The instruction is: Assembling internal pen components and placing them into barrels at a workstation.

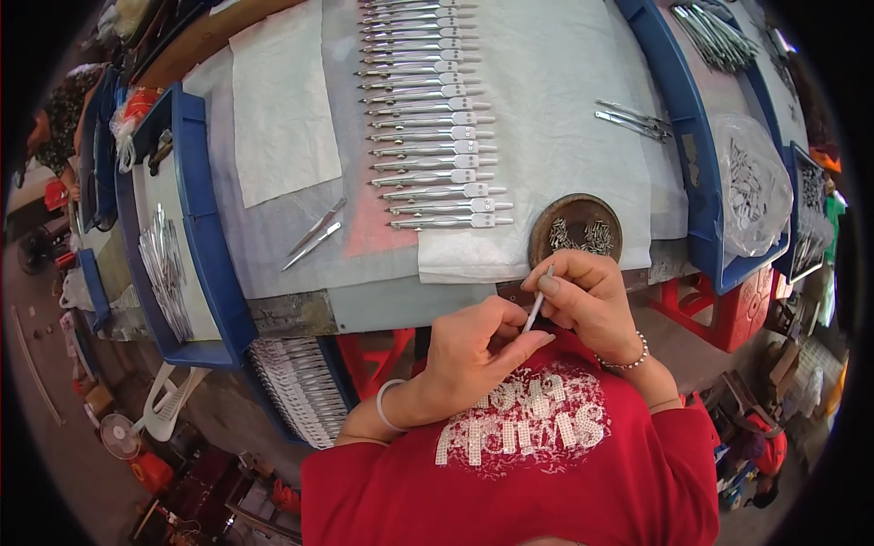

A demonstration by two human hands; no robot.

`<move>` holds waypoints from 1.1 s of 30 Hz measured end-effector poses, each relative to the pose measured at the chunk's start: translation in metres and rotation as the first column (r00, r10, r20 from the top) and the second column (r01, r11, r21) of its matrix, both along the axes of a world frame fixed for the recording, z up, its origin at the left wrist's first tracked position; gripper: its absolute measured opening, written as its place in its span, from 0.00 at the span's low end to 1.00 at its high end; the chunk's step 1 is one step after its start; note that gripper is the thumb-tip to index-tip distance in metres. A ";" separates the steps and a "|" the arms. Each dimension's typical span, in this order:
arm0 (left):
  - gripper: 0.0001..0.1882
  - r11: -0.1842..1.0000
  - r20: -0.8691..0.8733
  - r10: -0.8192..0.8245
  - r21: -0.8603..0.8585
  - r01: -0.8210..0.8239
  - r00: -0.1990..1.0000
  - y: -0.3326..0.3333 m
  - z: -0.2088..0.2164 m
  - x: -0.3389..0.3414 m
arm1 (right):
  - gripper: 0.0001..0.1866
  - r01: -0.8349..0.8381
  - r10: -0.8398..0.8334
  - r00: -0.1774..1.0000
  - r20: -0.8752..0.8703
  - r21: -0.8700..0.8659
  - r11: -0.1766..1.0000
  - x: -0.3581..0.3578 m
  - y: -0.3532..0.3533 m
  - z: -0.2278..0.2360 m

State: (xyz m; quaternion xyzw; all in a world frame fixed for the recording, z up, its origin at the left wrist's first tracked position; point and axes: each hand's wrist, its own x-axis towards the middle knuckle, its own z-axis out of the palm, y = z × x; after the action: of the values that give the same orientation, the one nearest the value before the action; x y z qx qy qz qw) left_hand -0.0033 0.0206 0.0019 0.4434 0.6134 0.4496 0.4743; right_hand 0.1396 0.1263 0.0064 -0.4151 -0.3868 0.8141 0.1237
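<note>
Close to my chest, at the table's near edge, both my hands are closed round one slim silver metal piece (535,309). My right hand (590,296) pinches its upper end between thumb and fingers. The lower end meets the bent fingers and thumb of my left hand (478,341). Just beyond my right hand, a round brown dish (550,217) holds small metal parts (583,237). To the left of the dish, silver drawing compasses (446,175) lie side by side in a long column running away from me.
Two slim metal legs (312,244) lie left, near a white sheet (282,114). More metal pieces (633,120) rest right. A left blue tray (214,227) holds slim parts; a right blue tray (699,196) holds a bag of small parts (754,182). Red stools (715,309) stand below.
</note>
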 end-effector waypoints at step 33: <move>0.09 0.935 0.517 0.198 0.155 -0.319 0.833 -0.038 0.001 -0.027 | 0.02 -0.835 -0.316 0.545 0.776 0.536 -0.123 0.005 0.175 -0.026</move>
State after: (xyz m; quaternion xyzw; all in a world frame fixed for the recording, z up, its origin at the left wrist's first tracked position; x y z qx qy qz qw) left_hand -0.0302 -0.0173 0.0026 0.2790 0.4689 0.6774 0.4933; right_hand 0.1441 0.3009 -0.0197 -0.3648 -0.9310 0.0134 -0.0016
